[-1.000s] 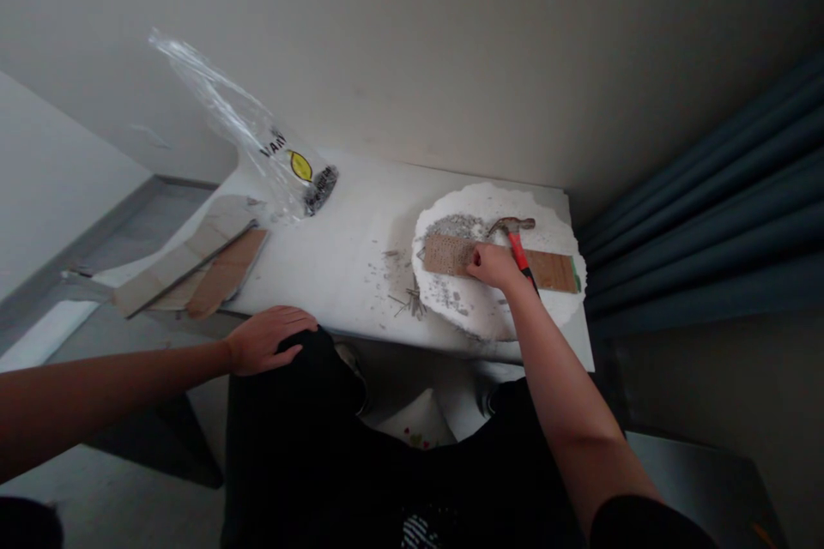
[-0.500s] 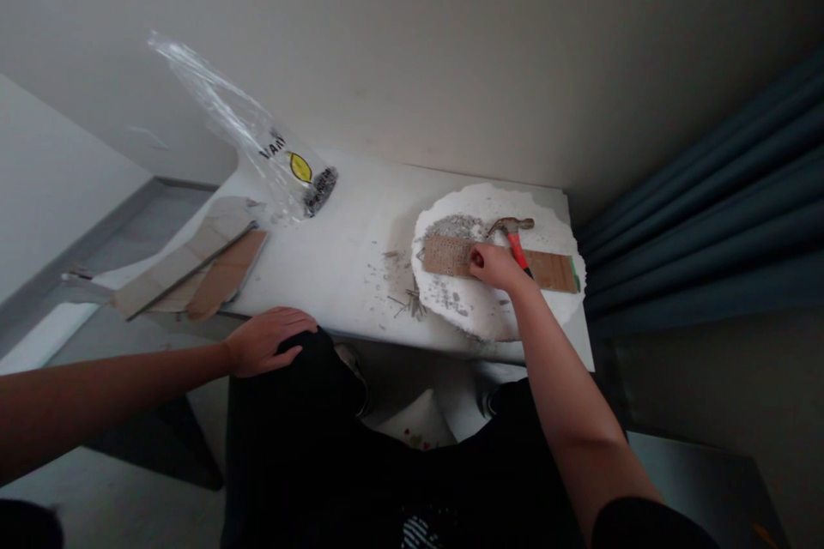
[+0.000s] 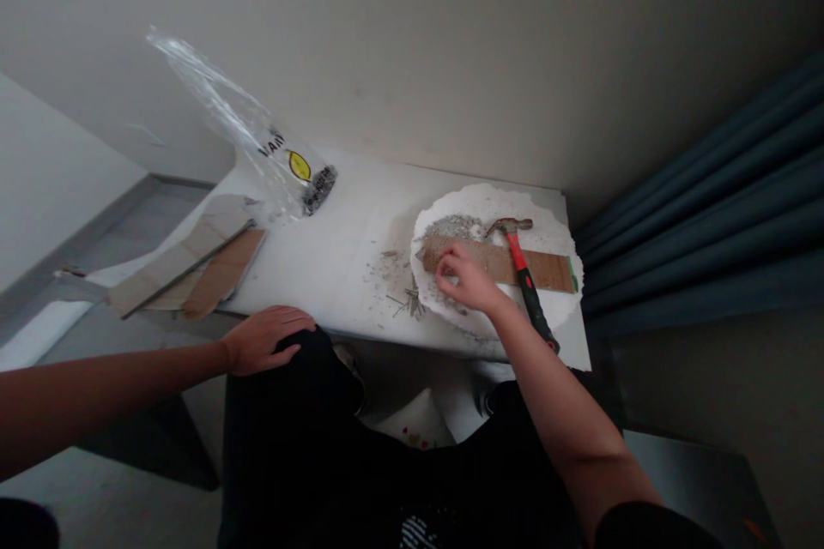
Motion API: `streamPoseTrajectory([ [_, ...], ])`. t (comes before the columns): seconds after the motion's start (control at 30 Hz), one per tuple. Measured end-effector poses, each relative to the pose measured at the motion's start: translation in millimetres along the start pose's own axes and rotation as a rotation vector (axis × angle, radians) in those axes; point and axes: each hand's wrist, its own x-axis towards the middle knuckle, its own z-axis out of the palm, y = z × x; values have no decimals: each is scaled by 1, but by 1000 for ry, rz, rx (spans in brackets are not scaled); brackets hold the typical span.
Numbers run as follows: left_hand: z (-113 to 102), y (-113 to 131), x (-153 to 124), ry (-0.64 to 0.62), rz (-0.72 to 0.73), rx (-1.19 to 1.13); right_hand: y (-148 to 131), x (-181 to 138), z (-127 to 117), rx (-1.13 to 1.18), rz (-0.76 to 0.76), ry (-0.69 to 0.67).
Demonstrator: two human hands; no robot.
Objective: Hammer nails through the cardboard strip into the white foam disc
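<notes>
My left hand [image 3: 270, 340] lies flat on my left knee, holding nothing. Over the left part of a brown cardboard strip [image 3: 486, 257], my right hand [image 3: 464, 276] has its thumb and fingers curled into a pinch. Whatever is between those fingertips is too small or hidden to make out. The strip is on a white sheet with a ragged edge [image 3: 502, 197], dotted with many small marks at its left end. Grey crumbs [image 3: 457, 227] are heaped behind that end. A claw hammer [image 3: 523, 270] with a red and black handle rests across the strip, right of my right hand.
Thin sticks or nails [image 3: 407, 303] are scattered left of the sheet on the white table [image 3: 322, 266]. A clear plastic bag [image 3: 283, 159] with dark contents stands at the back left. Cardboard pieces [image 3: 222, 274] overhang the left edge. A blue curtain [image 3: 708, 189] hangs at right.
My right hand has moved left along the cardboard strip, and the hammer's handle now shows fully. My left hand stays on my knee.
</notes>
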Motion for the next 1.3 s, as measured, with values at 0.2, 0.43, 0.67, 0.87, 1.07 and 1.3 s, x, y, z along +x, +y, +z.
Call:
streamPoseTrajectory([
  [0.2,-3,3,2,-15,1,3,-22,-1,46,-54,18,-82],
  [0.43,-3,2,2,-12,3,6,17,6,-9,-275,389,183],
  [0.67,0,0,1,-4,9,-5,36,3,-11,-426,492,-119],
  [0.87,-4,5,2,-7,-12,9,42,12,-10,-447,510,-144],
  [1.07,-5,4,1,-12,-13,22,45,15,-13,-434,507,-179],
  [1.3,-2,3,0,-3,-16,5,43,16,-13,-431,524,-189],
])
